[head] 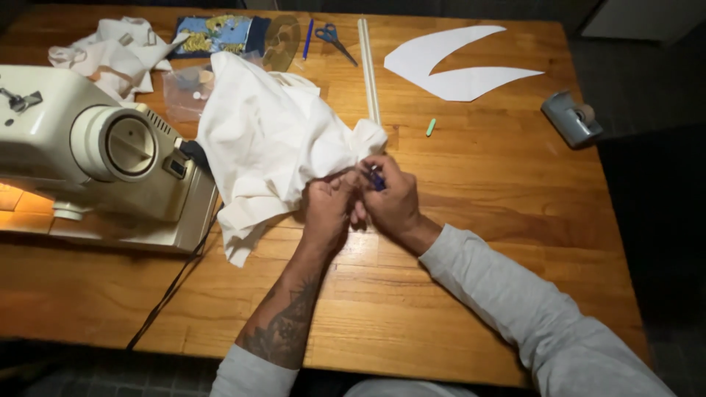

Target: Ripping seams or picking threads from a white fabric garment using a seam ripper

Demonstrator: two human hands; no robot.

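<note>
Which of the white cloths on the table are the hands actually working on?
The big white cloth draped against the sewing machine; the left hand and right hand pinch its near edge. The other, a crumpled white cloth, lies untouched at the far left corner.

sewing machine (pixel 95 154) blocks left, right open

Your fingers (pixel 365 179) work above a wooden table (pixel 485 184). Left of them lie the white cloth (pixel 272 140) and sewing machine (pixel 95 169); beyond them, scissors (pixel 334 37), a paper pattern (pixel 456 62), a green chalk (pixel 431 127); far right, a tape dispenser (pixel 571 117).
</note>
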